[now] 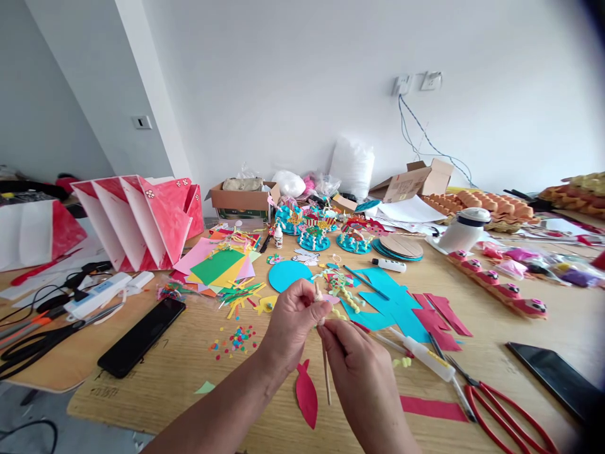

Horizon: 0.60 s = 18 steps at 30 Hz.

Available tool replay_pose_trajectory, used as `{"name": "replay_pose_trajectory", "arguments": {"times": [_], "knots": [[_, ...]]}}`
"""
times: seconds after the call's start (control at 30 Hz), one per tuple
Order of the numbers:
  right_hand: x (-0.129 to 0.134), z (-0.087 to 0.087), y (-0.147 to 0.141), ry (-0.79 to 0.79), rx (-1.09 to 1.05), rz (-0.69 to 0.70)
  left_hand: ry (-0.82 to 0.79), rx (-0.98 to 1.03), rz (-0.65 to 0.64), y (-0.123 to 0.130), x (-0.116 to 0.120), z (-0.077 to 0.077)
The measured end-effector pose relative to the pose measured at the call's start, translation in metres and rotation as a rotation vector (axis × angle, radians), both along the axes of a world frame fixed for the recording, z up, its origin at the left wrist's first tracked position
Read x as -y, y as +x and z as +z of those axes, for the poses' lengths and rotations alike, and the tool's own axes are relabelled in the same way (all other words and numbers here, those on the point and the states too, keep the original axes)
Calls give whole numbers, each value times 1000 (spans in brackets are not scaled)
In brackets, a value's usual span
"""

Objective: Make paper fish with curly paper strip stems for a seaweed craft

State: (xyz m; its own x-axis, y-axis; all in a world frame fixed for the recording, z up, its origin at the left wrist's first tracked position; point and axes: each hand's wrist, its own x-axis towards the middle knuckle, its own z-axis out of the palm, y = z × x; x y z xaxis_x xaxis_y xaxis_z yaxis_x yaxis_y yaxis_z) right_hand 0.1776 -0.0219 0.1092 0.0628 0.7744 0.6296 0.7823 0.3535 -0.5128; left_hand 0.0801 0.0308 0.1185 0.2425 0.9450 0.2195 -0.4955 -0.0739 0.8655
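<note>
Over the front middle of the table, my two hands meet at a thin wooden stick that points down toward the tabletop. My left hand pinches its upper end, where something pale seems wrapped around it; the fingers hide most of this. Just below, my right hand has thumb and forefinger closed on the same stick. Under my hands lies a red paper fish. Behind them are a blue paper circle and curled pale-yellow paper strips. A yellow paper fish lies left of the circle.
Red-handled scissors, a glue pen and a phone lie at right. At left are another phone, confetti dots and coloured paper sheets. Finished-looking blue-based paper crafts stand behind, beside cardboard discs.
</note>
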Motion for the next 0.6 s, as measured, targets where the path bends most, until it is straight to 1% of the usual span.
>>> {"name": "replay_pose_trajectory", "arguments": {"times": [0.03, 0.07, 0.17, 0.2, 0.23, 0.33, 0.37, 0.47, 0.6], "knots": [[0, 0, 2, -31, -26, 10, 7, -7, -11, 0, 0, 0], [0, 1, 4, -74, -67, 33, 11, -16, -56, -1, -1, 1], [-1, 4, 15, -249, -247, 152, 33, -58, -315, -7, -3, 3], [-1, 6, 18, -303, -314, 198, 53, -87, -390, -9, -4, 4], [-2, 7, 21, -343, -382, 245, 86, -123, -432, -12, -5, 4], [-3, 8, 25, -407, -561, 361, 197, -230, -432, -16, -5, 3], [-4, 7, 25, -417, -606, 387, 210, -238, -425, -16, -5, 2], [-5, 6, 23, -444, -692, 413, 159, -188, -408, -14, -4, 2], [-8, 2, 22, -438, -707, 382, 81, -122, -282, -8, -1, 3]]}}
